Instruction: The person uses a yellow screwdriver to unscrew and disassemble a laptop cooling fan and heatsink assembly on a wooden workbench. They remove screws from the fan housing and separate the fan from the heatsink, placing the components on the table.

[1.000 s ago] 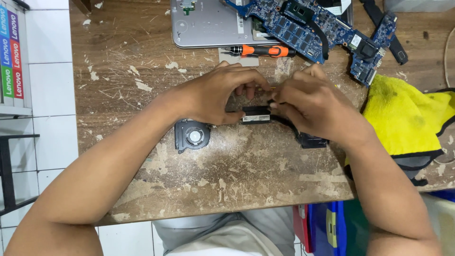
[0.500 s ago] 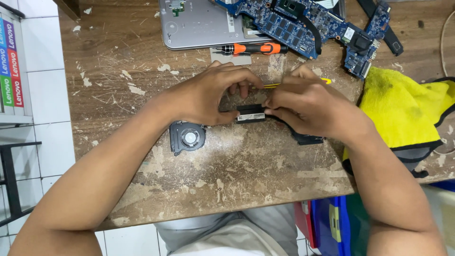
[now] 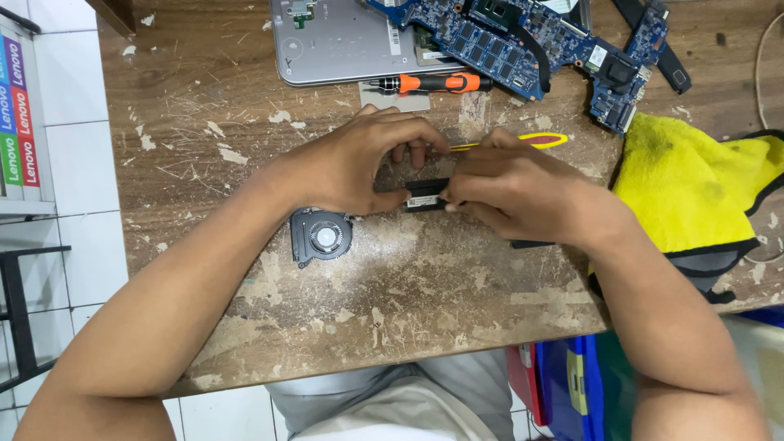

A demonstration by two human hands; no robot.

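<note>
Both hands had barely shifted since the earlier frames, remaining pressed together over the same small part at the middle of the bench. That small black component (image 3: pixel 426 194) sat on the wood between them; the left hand (image 3: pixel 359 163) curled around its left end with fingers bent, and the right hand (image 3: pixel 510 188) pinched its right end, fingers closed on it. A thin yellow tool (image 3: pixel 523 140) poked out from behind the right hand. Just beside the left wrist lay a round black cooling fan (image 3: pixel 320 237), apart from the hands. Farther up the bench lay an orange-handled screwdriver (image 3: pixel 437 82), resting against a silver laptop shell (image 3: pixel 343 41), with a blue circuit board (image 3: pixel 523 41) partly on the shell. A yellow cloth (image 3: pixel 686 188) lay to the right, near the right forearm. The worn wooden table (image 3: pixel 408 294) was scratched and flecked with pale patches. White floor tiles (image 3: pixel 90 245) showed on the left, and blue bins (image 3: pixel 572 384) stood under the table's right edge; their contents could not be made out.
</note>
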